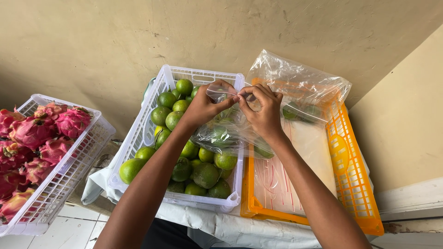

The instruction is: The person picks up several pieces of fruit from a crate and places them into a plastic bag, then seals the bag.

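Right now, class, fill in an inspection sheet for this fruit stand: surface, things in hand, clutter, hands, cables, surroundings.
Surface: table under a white cloth.
Things in hand: clear plastic bag holding green citrus, its neck pinched shut.
Clutter: white basket of green citrus; orange crate with another clear bag; white basket of dragon fruit.
Hands: left hand and right hand both grip the bag's neck.
Cables: nothing seen.
Surroundings: beige wall, white tiled floor.

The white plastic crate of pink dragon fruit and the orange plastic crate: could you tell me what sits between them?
In the head view, a white plastic crate of green limes sits between them.
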